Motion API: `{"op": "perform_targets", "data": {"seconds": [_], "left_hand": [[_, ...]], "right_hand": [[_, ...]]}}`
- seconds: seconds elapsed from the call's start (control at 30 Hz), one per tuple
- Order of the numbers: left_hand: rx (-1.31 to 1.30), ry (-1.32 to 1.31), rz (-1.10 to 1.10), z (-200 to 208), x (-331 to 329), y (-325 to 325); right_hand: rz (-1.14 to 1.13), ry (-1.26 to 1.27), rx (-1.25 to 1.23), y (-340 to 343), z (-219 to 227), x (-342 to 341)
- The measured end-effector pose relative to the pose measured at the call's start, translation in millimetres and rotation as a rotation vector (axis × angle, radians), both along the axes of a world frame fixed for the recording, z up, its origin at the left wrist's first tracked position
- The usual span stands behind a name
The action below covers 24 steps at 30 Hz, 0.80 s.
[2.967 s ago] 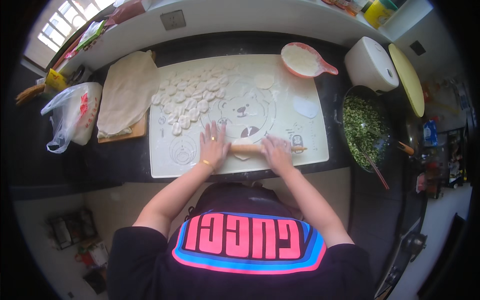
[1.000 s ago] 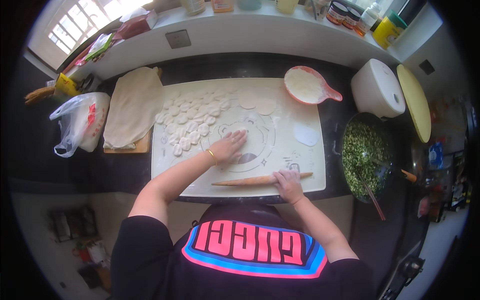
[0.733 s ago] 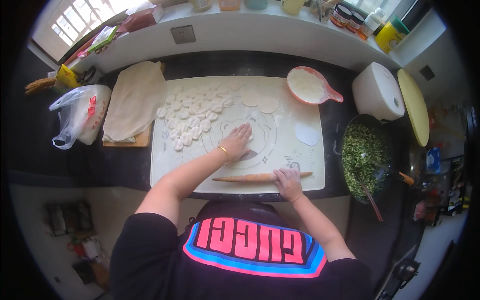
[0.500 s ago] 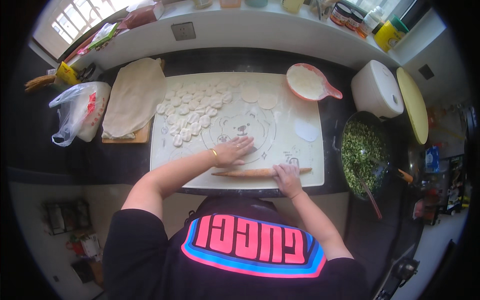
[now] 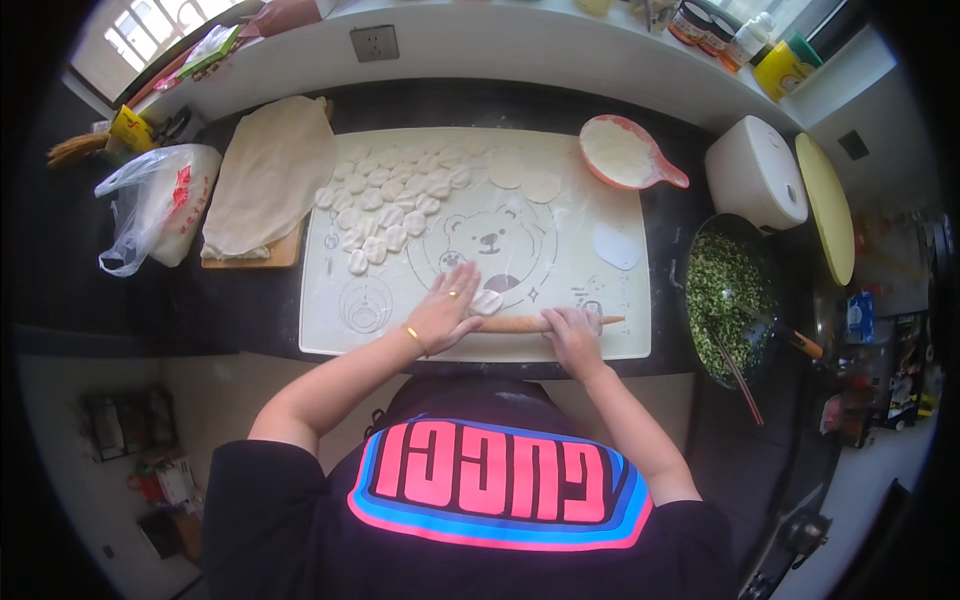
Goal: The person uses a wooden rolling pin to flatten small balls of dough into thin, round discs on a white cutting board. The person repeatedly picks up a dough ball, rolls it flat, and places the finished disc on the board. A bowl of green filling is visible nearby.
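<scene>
Counter (image 5: 450, 105): flour (image 5: 615, 150) in bowl (image 5: 672, 177), greens (image 5: 725, 290) in pan (image 5: 762, 354); rolling pin (image 5: 512, 324) held.

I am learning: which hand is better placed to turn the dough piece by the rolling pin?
Probably the left hand: its spread fingers are nearer the dough piece, while the right hand grips the rolling pin.

On the worktop (image 5: 470, 98), the board (image 5: 284, 252) (dough sheet (image 5: 265, 175) on top) lies left of the mat (image 5: 570, 270), the pan (image 5: 745, 228) right. Dough pieces (image 5: 392, 200) occupy the mat's back left, 2 dough rounds (image 5: 541, 186) its back edge, the rolling pin (image 5: 510, 324) its front.
</scene>
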<state>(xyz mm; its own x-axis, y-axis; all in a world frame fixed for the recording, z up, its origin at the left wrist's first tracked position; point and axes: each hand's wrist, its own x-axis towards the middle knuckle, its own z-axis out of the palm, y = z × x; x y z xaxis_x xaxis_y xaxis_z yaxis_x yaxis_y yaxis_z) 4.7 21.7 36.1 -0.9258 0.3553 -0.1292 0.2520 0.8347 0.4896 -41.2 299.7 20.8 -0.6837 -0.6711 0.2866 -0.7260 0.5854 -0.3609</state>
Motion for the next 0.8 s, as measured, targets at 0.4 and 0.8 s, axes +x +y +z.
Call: {"op": "perform_targets", "data": {"seconds": [0.4,0.8], "left_hand": [[-0.315,0.146,0.578,-30,-2,-10],[-0.259,0.143,0.6,-28,-28,-24]], "right_hand": [[-0.115,-0.204,0.338,-35,-5,-34],[-0.231,-0.22,0.376,-55,-5,-40]]}}
